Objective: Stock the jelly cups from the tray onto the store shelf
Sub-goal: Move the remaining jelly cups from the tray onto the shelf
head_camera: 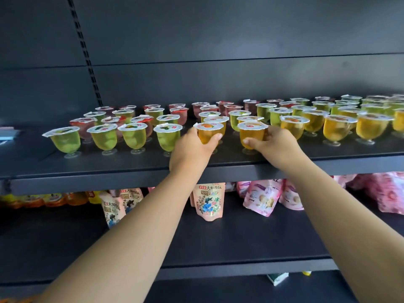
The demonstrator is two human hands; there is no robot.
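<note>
I saw both bare arms reach up from the bottom of the frame to the dark grey metal shelf (229,165) across the middle. The left hand (192,147) was wrapped around a clear footed plastic cup of orange jelly with a foil lid (209,133), thumb on its right side, and the right hand (273,143) gripped a second orange jelly cup of the same kind (251,134) just beside it; whether the first cup's foot touched the shelf I could not tell, as the hand hid it. Left of centre, a front row of green jelly cups (102,137) stood close against the left hand, with red-lidded pink cups (84,125) behind them. To the right, yellow-orange cups (337,130) ran toward the frame edge, the nearest just beside the right hand's fingers. More cups filled the rows behind, so the two held cups sat in a gap in the front row. Under the shelf, pink and peach snack pouches (209,200) stood on a lower shelf, orange packets (32,200) at lower left. The dark panelled back wall (218,40) filled the upper frame, a slotted upright (85,51) at upper left.
</note>
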